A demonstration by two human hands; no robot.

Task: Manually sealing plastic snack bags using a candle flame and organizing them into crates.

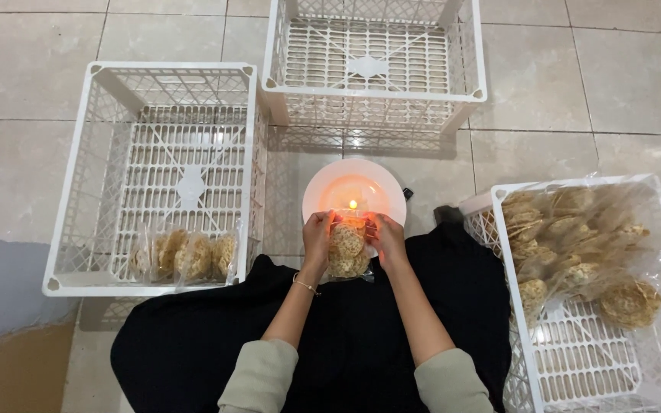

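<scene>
1. Held upright in front of the lap: a clear bag of round crackers (347,248), long axis running away from the body toward the far crate, open top pointing at the candle flame (353,204).
2. Pinching the bag's upper left edge: left hand (317,233), fingers curled in, thumb side against the plastic; thin bracelet (305,285) on the wrist.
3. Pinching the upper right edge: right hand (386,235), fingers likewise closed on the plastic, the two hands just apart with the bag's neck between them.
4. Just beyond the bag's top: a white round plate (315,191) on the tiled floor (575,92), glowing orange around the small flame; the bag's top overlapping the plate's near rim in this view.
5. To the left: a white lattice crate (78,176) holding one sealed bag of crackers (185,256) lying flat against its near wall, long axis left to right.
6. Straight ahead, past the plate: a second white crate (376,99), only its grid bottom showing.
7. To the right: a third white crate (491,210) heaped with unsealed cracker bags (583,245), tilted every which way.
8. Beneath the forearms: black cloth (361,344) spread over the lap; pale green sleeves (262,378) pushed up past the elbows.
</scene>
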